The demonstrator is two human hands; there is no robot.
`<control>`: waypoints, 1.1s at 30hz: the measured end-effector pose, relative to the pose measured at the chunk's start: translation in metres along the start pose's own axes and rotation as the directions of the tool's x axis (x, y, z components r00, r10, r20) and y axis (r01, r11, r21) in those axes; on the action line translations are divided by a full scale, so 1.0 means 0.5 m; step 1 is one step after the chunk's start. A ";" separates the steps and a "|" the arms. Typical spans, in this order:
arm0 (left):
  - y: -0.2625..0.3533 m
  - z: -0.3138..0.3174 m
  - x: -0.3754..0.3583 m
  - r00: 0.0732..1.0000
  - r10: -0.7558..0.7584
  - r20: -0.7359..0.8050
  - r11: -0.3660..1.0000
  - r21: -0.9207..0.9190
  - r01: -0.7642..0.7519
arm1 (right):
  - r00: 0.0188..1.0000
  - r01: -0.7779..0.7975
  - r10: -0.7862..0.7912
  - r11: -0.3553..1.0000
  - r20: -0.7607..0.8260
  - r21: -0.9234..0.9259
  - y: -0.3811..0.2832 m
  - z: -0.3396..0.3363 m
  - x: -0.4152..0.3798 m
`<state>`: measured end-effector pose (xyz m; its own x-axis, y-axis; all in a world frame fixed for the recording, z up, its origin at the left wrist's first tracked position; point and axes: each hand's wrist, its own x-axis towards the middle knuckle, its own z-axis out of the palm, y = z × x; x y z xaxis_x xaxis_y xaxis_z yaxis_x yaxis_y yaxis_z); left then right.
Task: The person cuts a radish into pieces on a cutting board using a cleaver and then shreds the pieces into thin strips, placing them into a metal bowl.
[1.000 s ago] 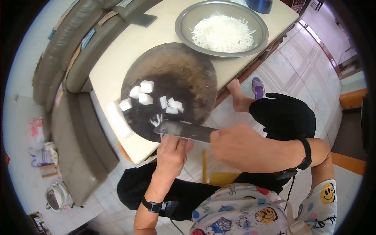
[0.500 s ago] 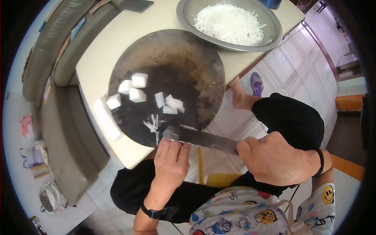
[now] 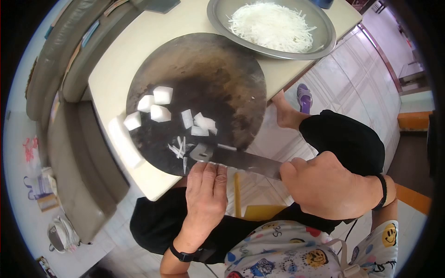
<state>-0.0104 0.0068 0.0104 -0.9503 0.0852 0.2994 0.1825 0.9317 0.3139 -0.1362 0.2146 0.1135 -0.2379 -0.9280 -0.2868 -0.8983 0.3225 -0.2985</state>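
The right hand (image 3: pixel 324 187) is grasping the knife (image 3: pixel 245 160), which is slanting over the near edge of the board (image 3: pixel 218 78). The left hand (image 3: pixel 206 194) is bending its fingers beside the knife; whether they are holding something, I cannot tell. Sticks (image 3: pixel 178 150) are lying near the board's near-left edge.

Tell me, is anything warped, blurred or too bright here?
In the head view, black rounded corners and bent-looking lines suggest wide-angle distortion; also in the head view, the knife looks slightly smeared toward its tip, and the heaped white shreds look nearly washed out.
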 end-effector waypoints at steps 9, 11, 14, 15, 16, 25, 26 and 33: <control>-0.004 0.006 -0.003 1.000 0.003 -0.011 0.999 -0.035 -0.004 | 0.999 0.041 -0.040 0.992 -0.005 0.119 0.009 0.004 -0.011; -0.005 0.006 -0.003 0.999 0.026 -0.022 0.999 -0.026 -0.026 | 0.998 0.064 -0.065 0.995 0.004 0.075 0.012 0.000 -0.009; 0.000 0.002 0.003 0.999 -0.004 -0.042 0.998 -0.066 0.001 | 0.995 0.097 -0.098 0.995 0.030 0.039 0.021 -0.011 -0.001; -0.001 0.001 0.000 0.999 -0.008 -0.044 0.998 -0.066 0.005 | 0.993 0.106 -0.108 0.993 0.047 0.049 0.026 -0.015 0.003; -0.001 0.001 -0.005 1.000 -0.023 -0.010 0.998 -0.059 0.023 | 0.992 0.110 -0.112 0.993 0.052 0.047 0.032 -0.019 0.008; 0.005 -0.006 0.009 0.999 0.039 -0.036 0.999 0.004 -0.039 | 0.990 0.030 -0.054 0.982 -0.130 -0.186 -0.020 0.030 0.016; 0.004 -0.008 0.013 0.998 0.052 -0.047 0.998 0.022 -0.051 | 0.992 0.058 -0.077 0.982 -0.098 -0.181 -0.015 0.030 0.013; -0.002 -0.007 0.036 0.988 0.026 -0.149 0.999 0.038 -0.021 | 1.000 -0.007 0.015 0.957 -0.027 0.291 0.037 0.009 -0.007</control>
<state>-0.0268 0.0060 0.0184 -0.8968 0.0559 0.4388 0.1923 0.9426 0.2729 -0.1504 0.2245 0.1050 -0.2615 -0.9277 -0.2666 -0.7500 0.3691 -0.5488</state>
